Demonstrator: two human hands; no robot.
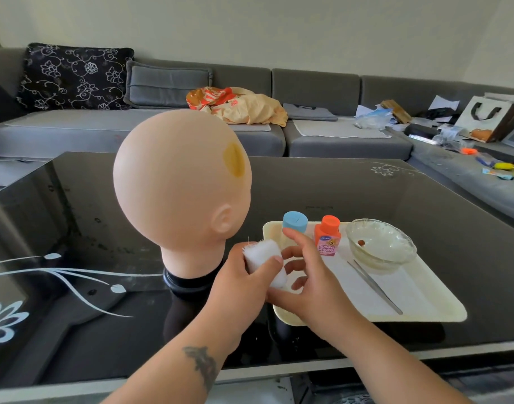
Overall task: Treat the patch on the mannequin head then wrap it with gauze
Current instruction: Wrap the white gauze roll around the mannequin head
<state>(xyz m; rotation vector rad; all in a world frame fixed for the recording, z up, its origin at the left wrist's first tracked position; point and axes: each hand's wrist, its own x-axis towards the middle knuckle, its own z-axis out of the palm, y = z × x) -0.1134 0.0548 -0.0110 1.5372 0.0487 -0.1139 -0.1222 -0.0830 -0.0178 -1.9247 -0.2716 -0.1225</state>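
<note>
A bald mannequin head (177, 182) stands on a black base on the dark glass table, facing right. A yellow-brown patch (235, 160) stains its upper right side. In front of its neck my left hand (238, 282) grips a white gauze roll (264, 262). My right hand (305, 281) touches the roll's lower end from the right, fingers spread. Frayed threads stick up from the roll's top left corner.
A cream tray (424, 304) at the right holds a blue roll (295, 220), an orange bottle (327, 237), a glass bowl (381, 243) with a brown ball and metal tweezers (375, 287). Behind the table runs a grey sofa (322, 135) with cushions, bags and clutter.
</note>
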